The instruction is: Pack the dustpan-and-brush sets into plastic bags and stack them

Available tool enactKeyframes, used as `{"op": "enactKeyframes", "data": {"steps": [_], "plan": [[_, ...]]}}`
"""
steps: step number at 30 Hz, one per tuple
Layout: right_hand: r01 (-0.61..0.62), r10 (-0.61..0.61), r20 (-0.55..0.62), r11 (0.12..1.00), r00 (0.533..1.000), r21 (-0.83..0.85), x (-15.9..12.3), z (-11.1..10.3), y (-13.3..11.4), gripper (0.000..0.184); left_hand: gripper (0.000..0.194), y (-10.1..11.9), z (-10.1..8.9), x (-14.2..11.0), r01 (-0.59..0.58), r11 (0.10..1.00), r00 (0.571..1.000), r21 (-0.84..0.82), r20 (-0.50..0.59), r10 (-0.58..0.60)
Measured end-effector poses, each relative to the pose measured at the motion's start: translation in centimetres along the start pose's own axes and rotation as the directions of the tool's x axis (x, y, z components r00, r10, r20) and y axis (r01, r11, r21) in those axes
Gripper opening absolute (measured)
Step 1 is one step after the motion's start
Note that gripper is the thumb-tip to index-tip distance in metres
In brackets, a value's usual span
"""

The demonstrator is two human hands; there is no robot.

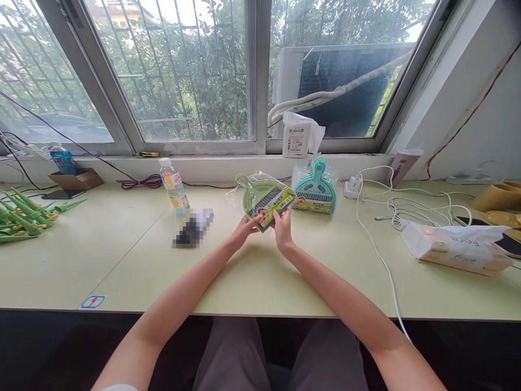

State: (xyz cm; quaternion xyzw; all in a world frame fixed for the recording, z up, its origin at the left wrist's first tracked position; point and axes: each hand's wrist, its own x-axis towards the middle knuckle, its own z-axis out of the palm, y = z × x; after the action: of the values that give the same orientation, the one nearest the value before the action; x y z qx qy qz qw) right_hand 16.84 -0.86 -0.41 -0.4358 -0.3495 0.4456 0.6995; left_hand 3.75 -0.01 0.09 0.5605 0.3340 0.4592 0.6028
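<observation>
Between my two hands is a green mini dustpan and brush set [252, 196] in clear plastic wrap, tilted with its handle toward the upper left. My left hand [244, 231] grips its lower left edge, thumb on the front. At the lower right edge, my right hand [282, 225] grips it, thumb pressed on the printed label. The fingers behind the set are hidden. Just beyond my right hand, a stack of similar wrapped dustpan sets [315, 187], the front one teal, leans upright near the wall.
Left of the set stand a drink bottle [174, 184] and a blurred-out item [193, 228]. Green leaf-like pieces [28, 217] lie far left. A tissue pack [456, 250], white cables [419, 209] and a charger [352, 187] are on the right. A tissue box [296, 140] sits on the sill.
</observation>
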Motion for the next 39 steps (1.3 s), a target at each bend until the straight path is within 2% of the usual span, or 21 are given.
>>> {"op": "enactKeyframes", "data": {"steps": [7,14,17,20,22,26,30,32,35,39], "plan": [[-0.005,0.005,0.002,1.000,1.000,0.023,0.0,0.2,0.0,0.027,0.052,-0.4,-0.2,0.1,-0.003,1.000,0.998,0.001,-0.060,0.003],[0.002,-0.003,0.015,0.999,1.000,0.049,-0.3,0.3,-0.4,0.027,0.050,-0.1,-0.3,0.0,-0.014,1.000,0.998,0.026,-0.058,0.016],[0.016,-0.018,0.029,0.998,0.999,0.058,-0.2,0.2,-0.5,0.028,0.051,0.2,0.5,-0.8,0.048,0.999,0.996,0.011,0.076,-0.048],[0.012,-0.018,0.068,0.997,0.998,0.081,-0.1,0.3,-0.5,0.030,0.050,-0.3,1.1,-1.2,0.141,0.990,0.953,-0.017,0.273,-0.132],[0.001,-0.012,0.099,0.993,0.995,0.115,-0.3,0.4,-0.6,0.030,0.050,-0.6,1.0,-1.0,0.138,0.988,0.947,-0.076,0.302,-0.109],[-0.021,-0.003,0.125,0.981,0.992,0.194,-0.6,0.8,-0.6,0.032,0.049,0.0,-0.6,0.3,-0.007,0.972,0.987,-0.235,0.152,0.044],[-0.053,0.027,0.126,0.976,0.992,0.212,-0.6,0.7,-0.2,0.034,0.046,1.8,-1.8,0.4,-0.147,0.943,0.985,-0.300,0.045,0.168],[-0.066,0.040,0.124,0.974,0.992,0.216,-0.6,0.6,0.0,0.034,0.048,2.3,-1.5,0.1,-0.147,0.943,0.985,-0.297,0.047,0.168],[-0.058,0.032,0.116,0.972,0.993,0.228,-0.7,0.6,0.1,0.032,0.046,2.0,-0.6,-0.3,-0.058,0.960,0.995,-0.274,0.068,0.080],[-0.059,0.035,0.106,0.972,0.994,0.228,-0.9,0.6,0.0,0.030,0.045,1.4,0.0,-0.5,-0.031,0.968,0.999,-0.250,0.028,0.040]]}}
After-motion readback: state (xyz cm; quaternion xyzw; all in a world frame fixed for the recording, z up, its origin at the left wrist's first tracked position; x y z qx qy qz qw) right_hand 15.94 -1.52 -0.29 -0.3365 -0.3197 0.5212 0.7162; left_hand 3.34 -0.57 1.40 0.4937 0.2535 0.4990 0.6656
